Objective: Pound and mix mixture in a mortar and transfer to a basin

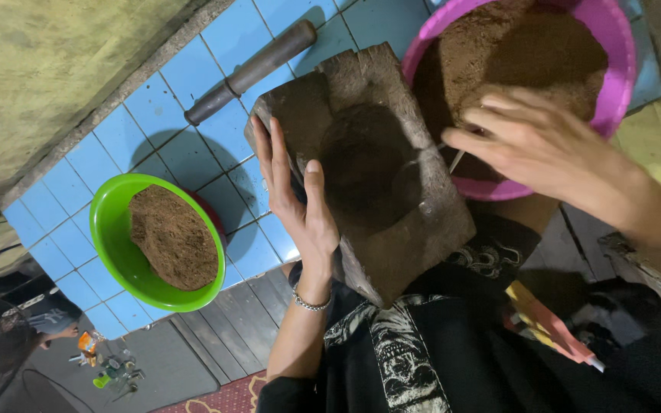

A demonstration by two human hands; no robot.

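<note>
A heavy dark wooden block (392,222) with a round hollow (365,164) in its top lies at the edge of the blue-tiled counter (154,99), partly over my lap. My left hand (296,195) grips its left side, fingers flat on the wood, a bead bracelet on the wrist. My right hand (533,145) hovers over the rim of a pink bowl (617,73) filled with brown powder, fingers bent and apart; a thin light stick shows under them, and I cannot tell whether it is held.
A green bowl (109,229) heaped with the same brown powder sits at the left on the tiles. A dark cylindrical pestle (250,73) lies behind the block. A wall runs along the counter's far side. Small items lie on the floor below.
</note>
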